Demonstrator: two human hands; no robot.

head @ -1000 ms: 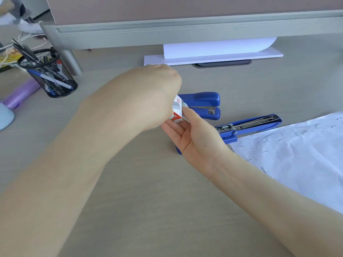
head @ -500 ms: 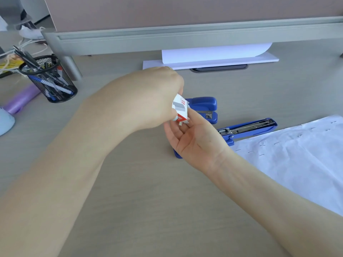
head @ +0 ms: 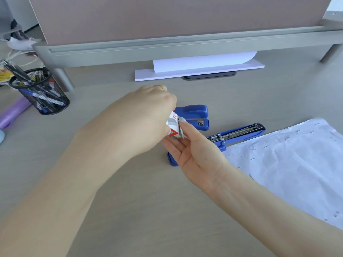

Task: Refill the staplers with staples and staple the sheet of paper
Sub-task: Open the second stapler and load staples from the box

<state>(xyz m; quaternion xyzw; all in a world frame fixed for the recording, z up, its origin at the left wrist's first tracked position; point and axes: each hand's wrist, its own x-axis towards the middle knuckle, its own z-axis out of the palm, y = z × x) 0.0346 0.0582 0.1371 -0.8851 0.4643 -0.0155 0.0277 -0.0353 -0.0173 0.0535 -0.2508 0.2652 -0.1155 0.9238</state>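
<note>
A small white and red staple box (head: 173, 125) is held between both hands above the desk. My left hand (head: 141, 119) grips it from the left and above. My right hand (head: 193, 151) sits palm up beneath it, thumb and fingertips pinching its right end. Behind the hands a closed blue stapler (head: 194, 116) lies on the desk. A second blue stapler (head: 239, 134) lies swung open to the right, its metal staple channel showing; my right hand hides part of its base. A crumpled white sheet of paper (head: 289, 167) with several staples lies at the right.
A grey monitor riser (head: 185, 51) spans the back, with a stack of white paper (head: 200, 68) beneath it. A black mesh pen cup (head: 39, 91) stands at the left, next to a purple roll (head: 13, 113). Cables lie at the far left.
Both hands stay on the staple box, which has tilted slightly. My right thumb has shifted along the box's right end. The staplers and the paper have not moved.
</note>
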